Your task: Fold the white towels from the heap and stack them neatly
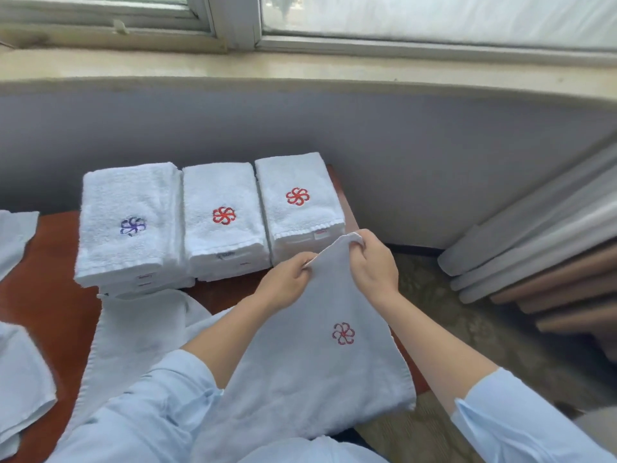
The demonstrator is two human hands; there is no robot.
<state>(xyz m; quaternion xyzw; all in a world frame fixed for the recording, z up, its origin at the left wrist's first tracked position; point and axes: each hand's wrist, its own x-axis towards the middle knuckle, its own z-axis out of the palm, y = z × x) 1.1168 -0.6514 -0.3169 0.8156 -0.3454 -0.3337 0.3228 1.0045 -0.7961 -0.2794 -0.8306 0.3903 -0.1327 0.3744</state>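
Note:
I hold up a white towel (310,369) with a dark red flower mark; it hangs down over the table's near right edge. My left hand (287,282) pinches its top edge, and my right hand (374,262) grips the top corner beside it. Three stacks of folded white towels stand in a row at the back of the table: the left stack (127,225) has a purple flower on top, the middle stack (223,222) and the right stack (297,198) each have a red one. Another unfolded towel (133,339) lies flat in front of the left stack.
The table (50,295) is reddish-brown wood and stands against a grey wall under a window sill (300,66). More white cloth lies at the far left (20,379). Rolled grey and brown mats (534,259) lean at the right over a carpeted floor.

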